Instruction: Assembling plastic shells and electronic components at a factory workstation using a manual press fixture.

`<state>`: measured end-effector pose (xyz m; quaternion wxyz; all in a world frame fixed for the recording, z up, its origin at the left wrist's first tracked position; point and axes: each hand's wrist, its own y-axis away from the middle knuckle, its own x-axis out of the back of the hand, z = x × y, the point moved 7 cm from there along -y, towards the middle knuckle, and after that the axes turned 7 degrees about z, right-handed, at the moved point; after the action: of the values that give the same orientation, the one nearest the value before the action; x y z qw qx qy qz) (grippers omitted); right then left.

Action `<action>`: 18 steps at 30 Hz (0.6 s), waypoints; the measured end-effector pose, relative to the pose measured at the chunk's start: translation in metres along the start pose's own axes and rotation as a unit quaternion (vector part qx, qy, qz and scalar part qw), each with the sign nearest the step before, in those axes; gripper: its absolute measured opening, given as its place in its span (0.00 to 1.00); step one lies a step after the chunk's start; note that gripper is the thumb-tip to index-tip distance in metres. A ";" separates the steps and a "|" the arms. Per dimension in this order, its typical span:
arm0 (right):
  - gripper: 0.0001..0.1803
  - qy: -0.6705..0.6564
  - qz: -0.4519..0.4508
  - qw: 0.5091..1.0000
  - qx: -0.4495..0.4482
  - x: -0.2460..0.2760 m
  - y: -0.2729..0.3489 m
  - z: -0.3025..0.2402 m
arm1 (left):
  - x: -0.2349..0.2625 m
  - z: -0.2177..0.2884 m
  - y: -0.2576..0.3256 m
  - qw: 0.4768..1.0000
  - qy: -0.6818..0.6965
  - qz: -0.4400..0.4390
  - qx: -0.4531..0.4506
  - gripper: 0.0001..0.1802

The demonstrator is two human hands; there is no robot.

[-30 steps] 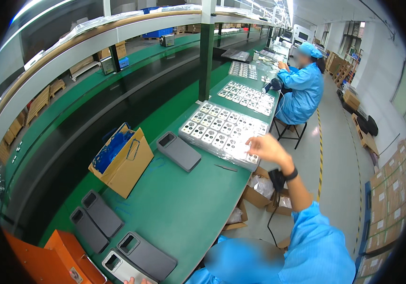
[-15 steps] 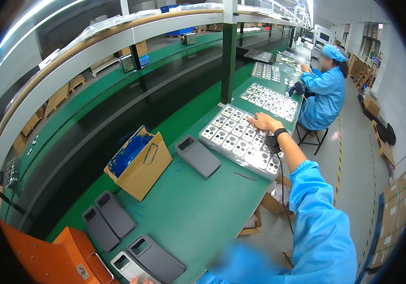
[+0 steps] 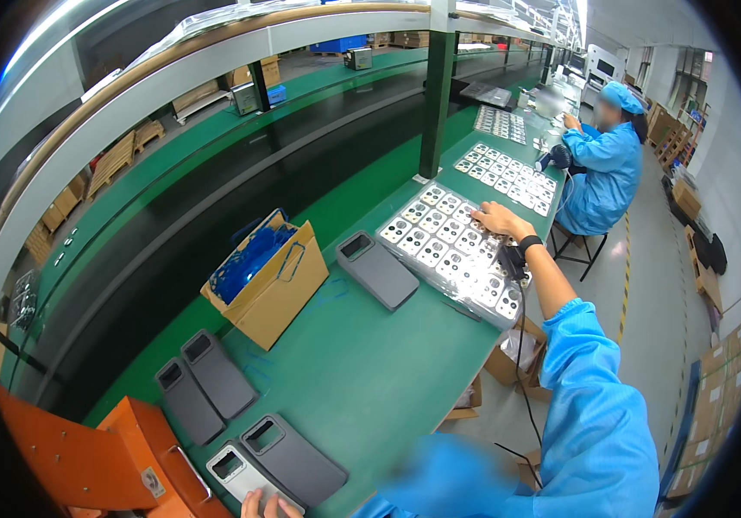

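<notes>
Right hand (image 3: 498, 219) lowered onto white, black-ringed plates (image 3: 450, 230); fingers' grip unclear, left hand (image 3: 254, 503) likewise.

open path over middle of green table (image 3: 366, 371), cardboard box (image 3: 277, 298) standing to its left, black cable (image 3: 520, 345) beside right forearm (image 3: 550, 281)
</notes>
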<state>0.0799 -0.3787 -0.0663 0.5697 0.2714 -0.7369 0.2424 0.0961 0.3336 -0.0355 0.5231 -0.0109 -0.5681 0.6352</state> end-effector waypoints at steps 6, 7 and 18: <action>0.38 0.001 -0.021 1.000 -0.017 0.008 0.010 -0.017 | 0.003 -0.001 -0.001 1.000 0.002 0.001 0.004 0.09; 0.37 0.054 0.006 0.998 -0.020 0.007 0.001 -0.009 | 0.002 0.000 -0.002 1.000 0.012 -0.002 0.010 0.09; 0.42 0.043 0.006 0.968 0.245 0.011 0.047 -0.295 | 0.006 -0.009 0.005 0.999 0.017 0.025 0.023 0.10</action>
<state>0.2551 -0.1491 0.0115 0.5156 0.3879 -0.6310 0.4307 0.0960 0.3456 -0.0384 0.5165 -0.0240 -0.5439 0.6609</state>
